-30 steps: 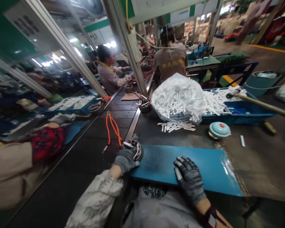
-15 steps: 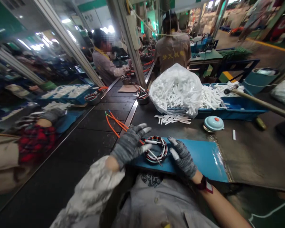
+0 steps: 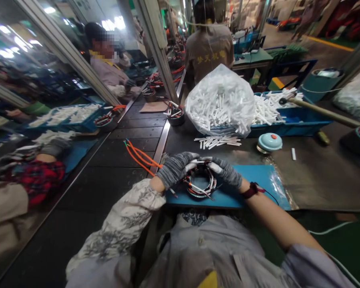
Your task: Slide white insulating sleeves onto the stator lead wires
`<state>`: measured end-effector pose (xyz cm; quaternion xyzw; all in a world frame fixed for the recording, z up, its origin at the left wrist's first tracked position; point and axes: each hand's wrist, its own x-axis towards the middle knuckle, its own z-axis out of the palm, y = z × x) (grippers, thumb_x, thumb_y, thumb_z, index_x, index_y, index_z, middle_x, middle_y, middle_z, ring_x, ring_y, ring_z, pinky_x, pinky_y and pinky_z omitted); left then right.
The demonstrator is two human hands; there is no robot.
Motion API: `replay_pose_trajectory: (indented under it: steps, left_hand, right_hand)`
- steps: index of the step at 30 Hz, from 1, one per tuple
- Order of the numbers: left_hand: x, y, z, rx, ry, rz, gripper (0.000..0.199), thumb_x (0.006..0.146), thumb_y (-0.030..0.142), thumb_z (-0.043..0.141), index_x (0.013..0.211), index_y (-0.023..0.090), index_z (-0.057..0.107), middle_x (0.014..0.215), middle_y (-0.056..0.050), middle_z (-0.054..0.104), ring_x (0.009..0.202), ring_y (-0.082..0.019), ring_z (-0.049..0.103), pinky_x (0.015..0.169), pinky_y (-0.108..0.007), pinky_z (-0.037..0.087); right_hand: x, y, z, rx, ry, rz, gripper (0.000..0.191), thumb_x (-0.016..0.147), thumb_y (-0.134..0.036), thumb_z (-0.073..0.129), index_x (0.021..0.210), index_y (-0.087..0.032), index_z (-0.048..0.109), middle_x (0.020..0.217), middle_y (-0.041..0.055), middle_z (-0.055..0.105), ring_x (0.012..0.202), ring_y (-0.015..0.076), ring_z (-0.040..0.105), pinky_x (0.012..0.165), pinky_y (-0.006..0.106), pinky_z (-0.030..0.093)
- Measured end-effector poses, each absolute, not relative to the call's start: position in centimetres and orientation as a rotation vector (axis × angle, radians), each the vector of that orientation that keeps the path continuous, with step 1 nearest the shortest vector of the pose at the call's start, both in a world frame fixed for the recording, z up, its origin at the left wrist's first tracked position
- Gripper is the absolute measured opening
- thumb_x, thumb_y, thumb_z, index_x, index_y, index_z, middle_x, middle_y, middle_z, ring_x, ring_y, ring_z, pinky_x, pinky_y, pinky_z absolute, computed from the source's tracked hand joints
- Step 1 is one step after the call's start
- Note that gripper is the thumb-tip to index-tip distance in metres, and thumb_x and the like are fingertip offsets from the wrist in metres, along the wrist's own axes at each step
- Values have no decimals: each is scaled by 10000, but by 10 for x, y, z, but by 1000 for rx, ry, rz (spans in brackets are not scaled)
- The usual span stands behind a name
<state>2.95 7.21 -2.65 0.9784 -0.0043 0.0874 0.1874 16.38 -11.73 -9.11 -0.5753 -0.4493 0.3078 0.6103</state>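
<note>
A motor stator (image 3: 195,192), ring-shaped with dark, white and orange wires around its rim, lies on a blue mat (image 3: 252,178) before me. My left hand (image 3: 177,168), in a grey knit glove with white fingertips, bends over its far left edge. From the far right, my right hand (image 3: 226,171), gloved alike, meets it. The fingertips of both hands pinch a thin white tube (image 3: 200,162) at the stator's far rim; the wire in it is hard to see. Orange wires (image 3: 141,154) run out leftward past my left hand.
A plastic bag of white tubes (image 3: 220,104) stands beyond, with loose tubes (image 3: 217,142) before it and a blue bin (image 3: 306,127) beside it. A light-blue round container (image 3: 270,143) sits right. More stators (image 3: 174,114) stand near the conveyor (image 3: 129,144). A co-worker's gloved hand (image 3: 55,147) is at left.
Both hands have moved from the stator's sides to its far rim and closed together on a white tube. They were apart with fingers stretched before. The camera view has shifted slightly.
</note>
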Motion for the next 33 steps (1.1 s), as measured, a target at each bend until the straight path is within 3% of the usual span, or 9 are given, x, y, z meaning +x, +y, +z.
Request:
replay_pose_trajectory:
  steps: [8, 13, 18, 21, 26, 29, 33]
  left_hand:
    - [29, 74, -11, 3132, -3, 81, 350, 1006, 299, 416, 1282, 167, 585, 1155, -116, 664, 1080, -230, 625, 961, -393, 507]
    - [25, 78, -6, 3250, 21, 79, 324, 989, 235, 433, 1255, 188, 612, 1107, -124, 663, 1062, -256, 614, 903, -404, 505]
    - [18, 78, -9, 3274, 36, 14, 315, 986, 249, 431, 1231, 179, 616, 1127, -116, 658, 1037, -242, 610, 901, -392, 496]
    - [16, 74, -10, 3246, 71, 4, 314, 985, 247, 425, 1227, 181, 615, 1145, -111, 657, 1044, -245, 611, 922, -410, 491]
    - [16, 71, -5, 3082, 100, 61, 331, 977, 307, 447, 1208, 153, 628, 1148, -122, 668, 1081, -244, 616, 978, -399, 470]
    - [14, 75, -1, 2902, 54, -90, 304, 966, 336, 454, 1100, 169, 670, 1032, -79, 706, 982, -206, 651, 914, -334, 493]
    - [14, 80, -1, 2818, 84, -210, 307, 971, 366, 432, 1067, 199, 671, 981, -40, 722, 917, -177, 664, 869, -293, 492]
  right_hand:
    - [181, -106, -88, -1196, -979, 962, 476, 816, -557, 664, 1172, -243, 698, 1156, 46, 713, 1126, 232, 619, 1036, 426, 453]
    - [179, -85, -79, -1409, -996, 964, 524, 780, -658, 630, 925, -168, 747, 838, 39, 725, 808, 185, 628, 777, 339, 532]
    - [170, -71, -74, -1460, -1001, 1033, 522, 765, -644, 652, 643, -136, 659, 571, -8, 586, 557, 99, 478, 558, 246, 431]
    - [170, -69, -70, -1475, -987, 1059, 512, 743, -630, 680, 617, -136, 635, 544, -23, 550, 531, 85, 438, 522, 233, 392]
    - [180, -76, -65, -1369, -1069, 1161, 440, 700, -582, 731, 742, -144, 710, 679, 9, 665, 638, 127, 553, 661, 291, 502]
    - [181, -81, -66, -1381, -1119, 1178, 413, 709, -560, 731, 808, -158, 732, 756, 17, 703, 692, 138, 589, 699, 302, 523]
    - [170, -80, -71, -1451, -1113, 1095, 423, 767, -571, 677, 820, -157, 740, 731, 16, 693, 653, 130, 577, 640, 270, 502]
